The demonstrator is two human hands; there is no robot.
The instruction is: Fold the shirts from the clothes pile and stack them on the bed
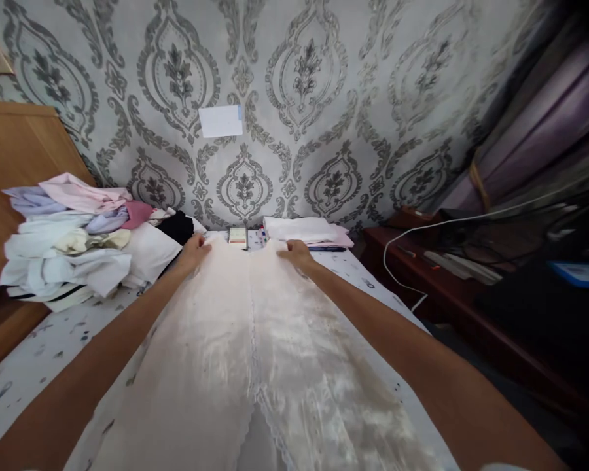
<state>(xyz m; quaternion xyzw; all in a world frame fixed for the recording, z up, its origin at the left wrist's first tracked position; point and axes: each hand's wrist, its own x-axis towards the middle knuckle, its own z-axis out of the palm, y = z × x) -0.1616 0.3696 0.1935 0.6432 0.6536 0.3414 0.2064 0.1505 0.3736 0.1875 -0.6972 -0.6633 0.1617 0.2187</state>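
A long cream satin garment (216,347) with lace down its middle lies spread over the bed; its exact kind is hard to make out. Toward my body, the lace edges part into a slit. My left hand (195,252) pinches the far left corner of the garment. At the far right corner, the fingers of my right hand (297,255) are closed on the same cloth. Between the two hands, just past the garment's far edge, sits a small box-like item (238,238). Both arms stretch out along the garment's sides.
A heap of rumpled clothes (78,248) lies on the left beside a wooden headboard (24,140). Folded clothes (304,230) rest against the wall. Under everything is a patterned white bedsheet (29,366). A dark red desk (422,275) with a white cable (397,234) stands right.
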